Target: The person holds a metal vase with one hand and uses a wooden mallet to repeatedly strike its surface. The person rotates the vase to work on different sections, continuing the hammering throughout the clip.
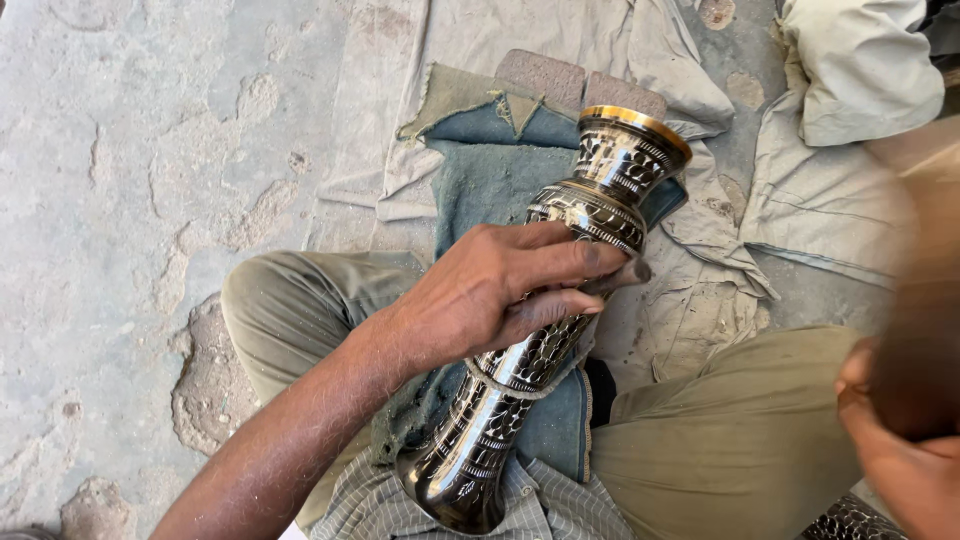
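Observation:
A tall dark metal vase [610,165] with engraved silver patterns and a gold rim lies tilted across my lap, its rim pointing away from me and its base near my belly. My left hand [490,285] wraps over the vase's narrow middle, fingers pressed against it. My right hand [895,455] is at the lower right edge, blurred, its fingers curled; whether it holds anything is hidden. A second patterned dark object [850,522] shows just below that hand.
I sit on a cracked concrete floor [130,200] with my legs in olive trousers [740,440] bent. A worn blue cloth [490,180] and pale rumpled fabric [830,190] lie under and beyond the vase.

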`<action>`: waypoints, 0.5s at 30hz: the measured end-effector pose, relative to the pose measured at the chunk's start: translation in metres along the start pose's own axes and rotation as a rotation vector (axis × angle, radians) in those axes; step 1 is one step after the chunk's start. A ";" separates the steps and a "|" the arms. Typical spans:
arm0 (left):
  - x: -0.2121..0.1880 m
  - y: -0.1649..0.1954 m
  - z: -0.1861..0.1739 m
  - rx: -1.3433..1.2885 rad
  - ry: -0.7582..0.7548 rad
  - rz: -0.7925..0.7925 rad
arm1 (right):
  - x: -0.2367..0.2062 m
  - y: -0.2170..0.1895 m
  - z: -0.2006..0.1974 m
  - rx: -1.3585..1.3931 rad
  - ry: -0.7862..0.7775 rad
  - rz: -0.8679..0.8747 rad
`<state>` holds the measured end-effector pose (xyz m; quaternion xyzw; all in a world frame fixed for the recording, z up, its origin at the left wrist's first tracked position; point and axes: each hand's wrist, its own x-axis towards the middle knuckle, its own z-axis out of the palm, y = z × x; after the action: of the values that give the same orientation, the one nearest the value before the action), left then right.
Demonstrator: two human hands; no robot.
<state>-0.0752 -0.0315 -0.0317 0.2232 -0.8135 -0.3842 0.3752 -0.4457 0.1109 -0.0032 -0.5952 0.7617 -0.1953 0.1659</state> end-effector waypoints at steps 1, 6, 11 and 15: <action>0.000 0.000 0.000 0.033 -0.002 0.006 | -0.001 -0.012 -0.001 -0.130 -0.006 -0.016; 0.006 0.008 0.006 0.020 0.053 -0.029 | 0.003 -0.056 0.003 0.170 0.011 -0.066; 0.021 0.020 0.006 0.066 0.015 -0.155 | 0.022 -0.045 -0.002 -0.545 -0.303 0.039; 0.018 0.026 0.006 0.128 0.033 -0.100 | 0.017 -0.007 -0.002 -0.026 -0.048 -0.111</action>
<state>-0.0927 -0.0251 -0.0060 0.2932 -0.8180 -0.3460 0.3538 -0.4442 0.0934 0.0015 -0.6433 0.7257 -0.1798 0.1651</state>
